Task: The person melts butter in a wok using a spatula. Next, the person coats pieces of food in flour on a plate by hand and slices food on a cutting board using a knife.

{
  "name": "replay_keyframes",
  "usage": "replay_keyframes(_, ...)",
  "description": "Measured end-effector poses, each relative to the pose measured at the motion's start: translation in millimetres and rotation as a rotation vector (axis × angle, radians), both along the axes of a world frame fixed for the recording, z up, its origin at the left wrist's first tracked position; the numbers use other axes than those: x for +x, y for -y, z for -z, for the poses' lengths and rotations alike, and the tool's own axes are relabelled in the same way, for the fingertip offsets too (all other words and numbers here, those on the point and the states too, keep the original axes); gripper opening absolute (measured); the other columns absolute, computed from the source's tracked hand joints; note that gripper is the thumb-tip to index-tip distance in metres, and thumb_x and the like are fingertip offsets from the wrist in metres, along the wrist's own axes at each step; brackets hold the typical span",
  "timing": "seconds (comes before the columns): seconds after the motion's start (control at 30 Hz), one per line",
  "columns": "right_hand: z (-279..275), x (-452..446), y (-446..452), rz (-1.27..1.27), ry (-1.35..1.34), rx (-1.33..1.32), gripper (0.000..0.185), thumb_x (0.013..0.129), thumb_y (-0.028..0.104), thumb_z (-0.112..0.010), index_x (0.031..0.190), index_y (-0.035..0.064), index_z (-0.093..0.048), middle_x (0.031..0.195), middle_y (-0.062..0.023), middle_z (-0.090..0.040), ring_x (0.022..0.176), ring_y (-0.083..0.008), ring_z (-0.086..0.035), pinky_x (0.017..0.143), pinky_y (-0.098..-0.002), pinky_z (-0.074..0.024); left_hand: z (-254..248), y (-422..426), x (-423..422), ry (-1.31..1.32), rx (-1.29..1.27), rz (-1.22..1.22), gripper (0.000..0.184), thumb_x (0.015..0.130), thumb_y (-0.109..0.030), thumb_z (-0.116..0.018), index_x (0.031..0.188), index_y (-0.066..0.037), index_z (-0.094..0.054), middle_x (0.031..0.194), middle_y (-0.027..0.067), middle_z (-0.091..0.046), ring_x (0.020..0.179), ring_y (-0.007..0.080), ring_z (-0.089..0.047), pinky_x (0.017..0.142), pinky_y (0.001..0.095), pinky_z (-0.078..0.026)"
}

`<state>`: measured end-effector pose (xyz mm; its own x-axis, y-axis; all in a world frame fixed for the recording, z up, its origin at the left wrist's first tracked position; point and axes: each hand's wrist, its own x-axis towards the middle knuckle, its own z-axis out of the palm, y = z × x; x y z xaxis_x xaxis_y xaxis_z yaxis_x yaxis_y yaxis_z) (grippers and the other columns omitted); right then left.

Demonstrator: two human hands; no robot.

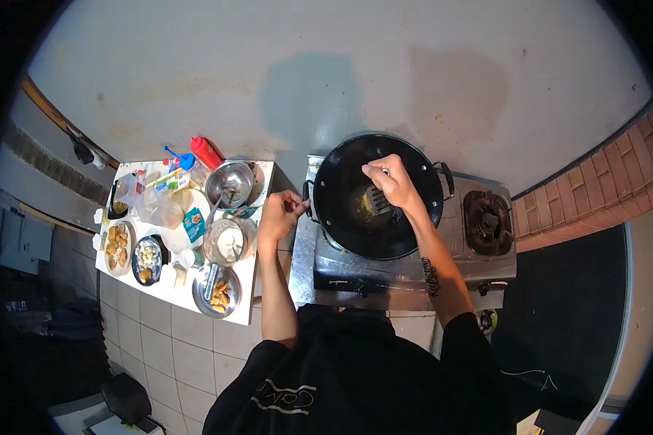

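Side table (245,308): white, at far left of the stove, crowded with containers.
Oval dish (116,272): left end of the table; holds brown pieces.
Dark dish (136,272): just right of it; pale pieces inside, contents not identifiable.
Red bottle (207,154): far edge of the table.
Steel plate (232,279): near edge; golden pieces, tongs (211,282) lying across its left part.
Steel bowl (233,174): far right corner of the table.
Left hand (286,210): fingers bent closed at the wok's left handle (307,190), seemingly pinching it; exact contact is partly hidden.
Wok (348,228): on the left part of the stove (303,272), upright.
Yellow bits (368,210): on the wok's floor, by the blade.
Spatula (378,200): slotted blade down inside the wok.
Right hand (388,181): fist wrapped fully round the spatula's handle. Step in hand judged to be stirring or scraping; the next stroke calls for a low blade and a steadied wok.
Right burner (487,223): nothing on it; no flame visible.
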<state>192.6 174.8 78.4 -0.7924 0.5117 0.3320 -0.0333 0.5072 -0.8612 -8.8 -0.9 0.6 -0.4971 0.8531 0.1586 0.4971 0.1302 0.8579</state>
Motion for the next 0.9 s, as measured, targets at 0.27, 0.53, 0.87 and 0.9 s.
replay_keyframes(0.27, -8, 5, -4, 0.015, -0.008, -0.133, 0.04, 0.086, 0.014, -0.053, 0.053, 0.0012, -0.035, 0.048, 0.0015, -0.029, 0.05, -0.0068, -0.028, 0.047, -0.0307, -0.022, -4, 1, 1, -0.012, 0.001, 0.01, 0.022, 0.077, -0.017, -0.076, 0.073, 0.001, -0.064, 0.056, 0.0049, -0.055, 0.052, 0.0114, -0.05, 0.051, 0.0274, -0.04)
replay_keyframes(0.53, -15, 8, -5, 0.038, -0.024, -0.078, 0.04, 0.086, 0.014, -0.053, 0.052, 0.0014, -0.036, 0.048, 0.0013, -0.03, 0.049, -0.0073, -0.028, 0.046, -0.0307, -0.0227, -7, 0, 2, -0.031, -0.009, 0.007, 0.022, 0.076, -0.017, -0.076, 0.072, 0.001, -0.065, 0.057, 0.0062, -0.056, 0.052, 0.0127, -0.052, 0.051, 0.0286, -0.041)
replay_keyframes(0.87, -10, 0, 0, 0.005, 0.006, -0.006, 0.038, 0.086, 0.014, -0.054, 0.055, -0.0033, -0.039, 0.049, -0.0017, -0.029, 0.049, -0.009, -0.031, 0.048, -0.0328, -0.0252, -3, 1, 2, -0.022, 0.018, -0.004, 0.021, 0.076, -0.016, -0.076, 0.073, 0.001, -0.064, 0.057, 0.0064, -0.057, 0.052, 0.013, -0.052, 0.052, 0.0284, -0.042)
replay_keyframes(0.9, -9, -1, -1, 0.002, 0.01, -0.001, 0.038, 0.086, 0.013, -0.054, 0.055, -0.0038, -0.04, 0.049, -0.0026, -0.029, 0.049, -0.0092, -0.032, 0.048, -0.033, -0.0254, -4, 1, 2, -0.022, 0.021, -0.001, 0.021, 0.076, -0.016, -0.076, 0.073, 0.001, -0.064, 0.057, 0.0062, -0.057, 0.052, 0.0129, -0.052, 0.052, 0.0284, -0.042)
